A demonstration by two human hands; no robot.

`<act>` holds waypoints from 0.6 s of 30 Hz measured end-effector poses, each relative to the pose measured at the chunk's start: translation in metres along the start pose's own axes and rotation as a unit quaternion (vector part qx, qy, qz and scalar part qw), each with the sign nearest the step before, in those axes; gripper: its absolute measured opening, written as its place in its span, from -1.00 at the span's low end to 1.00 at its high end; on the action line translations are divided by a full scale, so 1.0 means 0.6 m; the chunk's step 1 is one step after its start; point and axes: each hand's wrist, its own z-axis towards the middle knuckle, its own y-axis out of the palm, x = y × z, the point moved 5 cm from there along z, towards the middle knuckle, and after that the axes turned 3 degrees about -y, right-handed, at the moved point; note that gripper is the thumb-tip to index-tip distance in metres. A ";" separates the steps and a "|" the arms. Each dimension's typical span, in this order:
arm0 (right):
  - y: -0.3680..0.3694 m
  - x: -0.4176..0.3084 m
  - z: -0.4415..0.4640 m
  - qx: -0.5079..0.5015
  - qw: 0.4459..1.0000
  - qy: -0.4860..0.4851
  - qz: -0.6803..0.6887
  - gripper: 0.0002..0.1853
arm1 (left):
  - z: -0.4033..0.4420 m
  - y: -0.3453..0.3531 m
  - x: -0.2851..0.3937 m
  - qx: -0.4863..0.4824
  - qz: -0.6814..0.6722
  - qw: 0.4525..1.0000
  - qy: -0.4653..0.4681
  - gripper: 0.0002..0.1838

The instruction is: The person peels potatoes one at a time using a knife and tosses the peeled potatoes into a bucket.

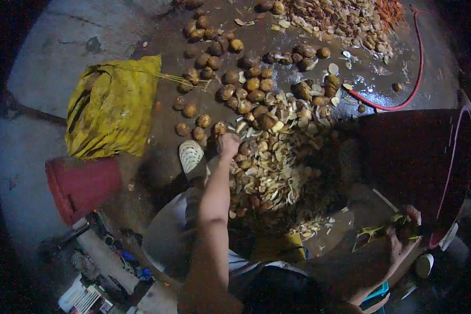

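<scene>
My left hand [228,145] reaches down to the floor, its fingers bent at a round brown tuber [221,129] on the edge of the pile. Part of the grip is hidden by the back of the hand. Off to the right, my right hand [400,243] is closed in dim light around a thin, pale, knife-like tool [386,201]. Yellowish frayed material [370,230] hangs by those fingers; its kind I cannot make out. Between my arms lies a heap of pale peelings [269,170], with brown unpeeled tubers [254,83] scattered beyond it.
A yellow woven sack [115,107] and a red bucket [83,186] stand at left. A large dark red tub [408,157] is at right. A red hose [417,68] curves over the wet floor near a pale heap [345,23]. My patterned shoe [191,155] is beside the left arm.
</scene>
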 end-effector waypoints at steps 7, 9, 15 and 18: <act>0.004 0.023 0.001 0.011 0.998 0.052 -0.046 -0.50 | 0.067 -0.103 0.055 0.248 0.044 0.968 -0.001 -0.80; 0.008 0.026 -0.002 0.019 0.997 0.061 -0.051 -0.49 | 0.102 -0.104 0.047 0.242 0.071 0.967 0.016 -0.75; 0.021 0.030 -0.003 0.036 0.994 0.084 -0.061 -0.47 | 0.140 0.021 0.170 0.052 0.132 0.976 0.168 -0.61; 0.020 0.031 -0.007 0.052 0.992 0.095 -0.060 -0.46 | 0.156 0.077 0.235 0.021 0.150 0.967 0.206 -0.44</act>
